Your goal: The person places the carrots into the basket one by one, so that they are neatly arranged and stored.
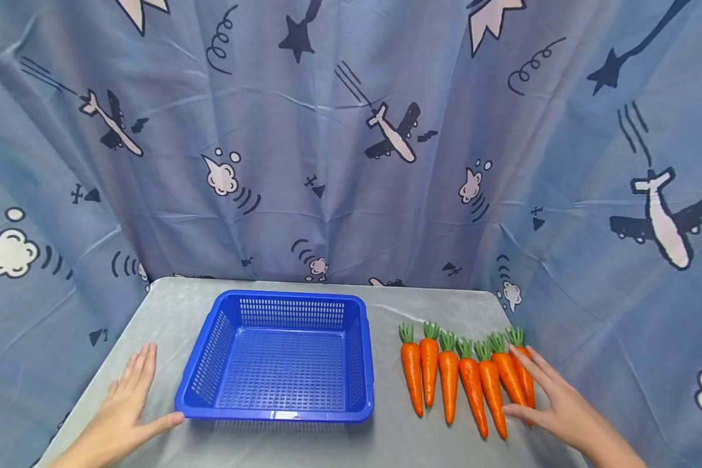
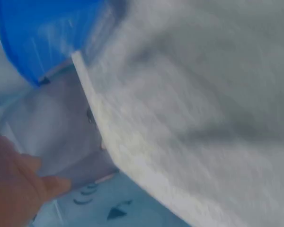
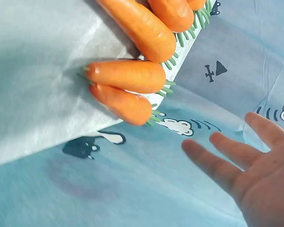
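Note:
In the head view, a blue plastic basket (image 1: 289, 414) with slotted walls stands left of the table's middle, with nothing inside. Just left of it my left hand (image 1: 123, 409) is spread, its thumb tip by the basket's near left corner; whether they touch I cannot tell. To the basket's right, several orange carrots (image 1: 449, 383) with green stem ends lie side by side in a row. Over the rightmost carrots hovers my right hand (image 1: 552, 396), fingers extended, gripping none of them. The right wrist view shows those carrots (image 3: 128, 76) apart from the spread fingers.
A grey cloth-covered table (image 1: 386, 448) bears everything. Blue curtains (image 1: 327, 195) printed with planes, clouds and stars close in the back and both sides. The left wrist view is blurred, with the basket (image 2: 42, 38) at its upper left.

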### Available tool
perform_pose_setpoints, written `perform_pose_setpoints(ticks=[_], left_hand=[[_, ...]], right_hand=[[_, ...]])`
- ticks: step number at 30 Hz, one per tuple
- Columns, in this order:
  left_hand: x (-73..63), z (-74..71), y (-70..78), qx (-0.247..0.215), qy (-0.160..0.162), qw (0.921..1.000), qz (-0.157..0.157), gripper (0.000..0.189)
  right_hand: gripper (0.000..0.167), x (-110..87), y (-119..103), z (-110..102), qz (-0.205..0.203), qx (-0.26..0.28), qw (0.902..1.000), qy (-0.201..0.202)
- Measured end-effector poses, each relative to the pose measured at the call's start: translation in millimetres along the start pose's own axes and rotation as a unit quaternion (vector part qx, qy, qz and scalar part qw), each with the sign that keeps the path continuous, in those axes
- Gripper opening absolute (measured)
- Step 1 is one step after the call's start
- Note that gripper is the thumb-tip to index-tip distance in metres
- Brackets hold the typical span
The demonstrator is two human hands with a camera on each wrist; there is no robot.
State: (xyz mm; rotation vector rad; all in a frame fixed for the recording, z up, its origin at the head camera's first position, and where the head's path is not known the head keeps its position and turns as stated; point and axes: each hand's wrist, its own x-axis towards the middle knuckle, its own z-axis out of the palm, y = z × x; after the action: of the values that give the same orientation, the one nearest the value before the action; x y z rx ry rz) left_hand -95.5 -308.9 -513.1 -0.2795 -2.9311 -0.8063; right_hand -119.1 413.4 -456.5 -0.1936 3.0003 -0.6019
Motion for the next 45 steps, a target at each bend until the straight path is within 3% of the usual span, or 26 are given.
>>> perform_pose_setpoints(ticks=[5,8,11,18,24,28,30,37,45], left_hand=[[10.1,13.2,9.4,-0.103,0.006,0.9935,0.047,0.123],[17.2,20.1,14.7,-0.170,-0.012,0.9840,0.051,0.124],[25.8,23.2,20.3,-0.199,-0.018,0.9788,0.045,0.124],[49.2,21.1,27.5,-0.191,-0.017,0.9810,0.030,0.103],[60.9,28.3,24.2,-0.164,-0.009,0.9859,0.033,0.091],[62.0,38.1,20.1,-0.150,0.014,0.9848,0.088,0.087],[61.9,41.1,18.9,-0.151,0.016,0.9834,0.099,0.089],[60.3,39.5,20.5,-0.168,-0.014,0.9845,0.049,0.096],[60.4,42.1,22.5,-0.164,0.007,0.9845,0.062,0.093]], right_hand=[[0.096,5.7,4,7,0.020,0.026,0.9994,0.006],[0.092,10.0,10,12,0.026,0.041,0.9987,0.019],[0.086,16.4,17,18,0.033,0.047,0.9978,0.032],[0.072,34.0,38,26,0.040,0.030,0.9968,0.062],[0.060,46.1,53,31,0.008,-0.002,0.9953,0.096],[0.053,51.4,62,36,0.010,-0.016,0.9939,0.108],[0.051,53.4,66,37,0.020,-0.021,0.9937,0.108],[0.057,59.4,81,39,0.075,-0.025,0.9938,0.078],[0.060,67.0,94,50,0.088,-0.036,0.9932,0.067]])
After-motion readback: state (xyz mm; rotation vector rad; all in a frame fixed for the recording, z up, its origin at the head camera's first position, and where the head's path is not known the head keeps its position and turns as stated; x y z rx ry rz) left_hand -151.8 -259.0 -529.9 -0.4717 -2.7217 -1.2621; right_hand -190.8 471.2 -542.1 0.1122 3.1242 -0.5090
